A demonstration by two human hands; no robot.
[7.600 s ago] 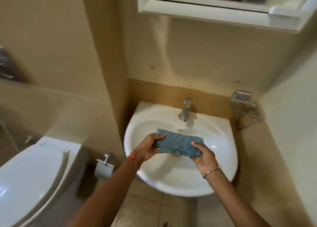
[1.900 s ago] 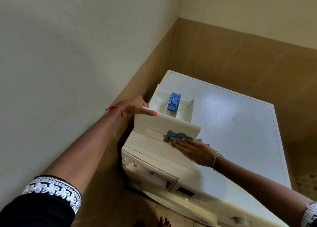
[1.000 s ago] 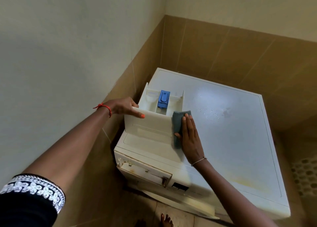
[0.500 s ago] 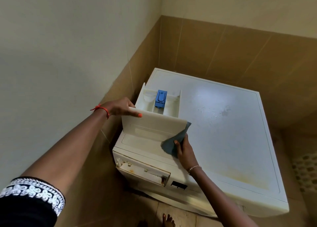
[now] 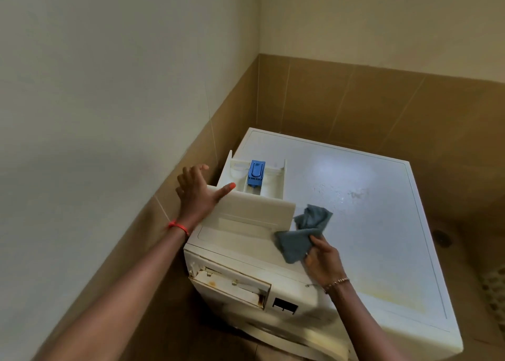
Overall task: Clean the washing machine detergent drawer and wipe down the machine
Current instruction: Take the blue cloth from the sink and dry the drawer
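Lying on the top of the machine (image 5: 369, 224), at its front-left corner: one white drawer (image 5: 254, 210), front panel facing the person, with a blue insert (image 5: 256, 173) seated in its middle compartment.

Left hand (image 5: 195, 194): placed at the left end of the drawer's front panel, thumb stretched along the panel's top edge, fingers spread and loose beside the drawer's left wall, not closed round anything. Red thread (image 5: 179, 227) on that wrist.

Right hand (image 5: 323, 259): held over the front edge of the top, just right of the drawer, fingers bunched round a grey-blue cloth (image 5: 303, 235). The cloth was crumpled, its upper end close to the panel's right corner; whether it touched the panel could not be told. Thin bracelet (image 5: 337, 282) on that wrist.

Machine front, left side: open slot (image 5: 232, 287), with rust-coloured marks along its rim.

Machine top, front-right area: yellowish stain (image 5: 382, 300).
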